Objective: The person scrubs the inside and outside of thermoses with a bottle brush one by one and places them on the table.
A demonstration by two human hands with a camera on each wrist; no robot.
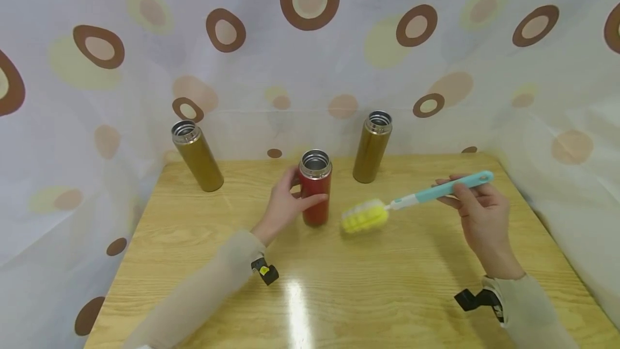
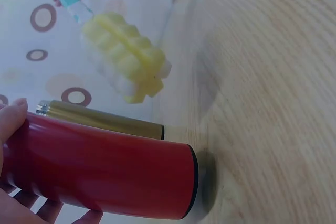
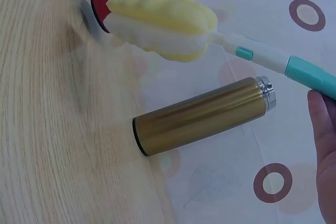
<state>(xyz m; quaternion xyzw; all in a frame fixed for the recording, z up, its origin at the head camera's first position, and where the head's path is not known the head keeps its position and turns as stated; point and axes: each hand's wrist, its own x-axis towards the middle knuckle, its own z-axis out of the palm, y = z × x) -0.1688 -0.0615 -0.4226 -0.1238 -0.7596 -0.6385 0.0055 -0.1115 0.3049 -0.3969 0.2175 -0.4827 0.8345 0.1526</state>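
Note:
My left hand (image 1: 287, 201) grips a red thermos bottle (image 1: 317, 203) around its side, thumb across the front. The bottle is upright and lidless, its steel mouth facing up; in the left wrist view its base looks slightly off the table. On the right, my right hand (image 1: 484, 217) holds a bottle brush by its turquoise handle (image 1: 445, 190). The brush's yellow and white sponge head (image 1: 364, 216) points left, just right of the red bottle and apart from it. In the right wrist view the sponge head (image 3: 157, 24) hangs above the table.
Two gold thermos bottles without lids stand near the table's back edge, one gold bottle (image 1: 198, 158) at left and another gold bottle (image 1: 372, 147) behind the brush. A patterned curtain (image 1: 310, 79) encloses the wooden table (image 1: 387, 295) at the back and sides.

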